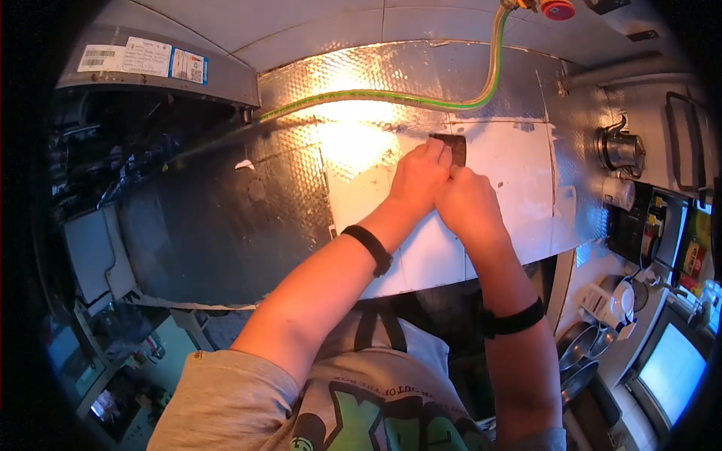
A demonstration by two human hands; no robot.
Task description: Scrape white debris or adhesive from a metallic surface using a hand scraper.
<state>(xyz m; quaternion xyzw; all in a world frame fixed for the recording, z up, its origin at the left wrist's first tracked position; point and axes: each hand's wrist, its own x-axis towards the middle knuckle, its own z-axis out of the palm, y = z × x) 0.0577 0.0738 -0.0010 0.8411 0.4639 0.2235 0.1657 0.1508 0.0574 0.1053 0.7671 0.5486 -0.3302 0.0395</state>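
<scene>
Both of my hands are together over the far middle of a worktop, their fingers curled closed. A dark, flat, rectangular scraper-like piece [456,149] shows just beyond them, against the worktop. My left hand [421,173] is closed at its near left side, and my right hand [471,199] is closed right beside the left, on the near side of the piece. The fingers hide the rest of it. Under the hands lies a white patch [519,188] of the worktop with a few dark specks. Silver embossed foil sheet [421,71] borders it at the back.
A green-striped hose [391,96] runs across the back from a red-knobbed valve [557,9]. Dark sheeting [226,218] covers the left part of the worktop, beside a metal appliance [165,64]. A metal pot [623,149] stands at the right; pans [579,347] are lower right.
</scene>
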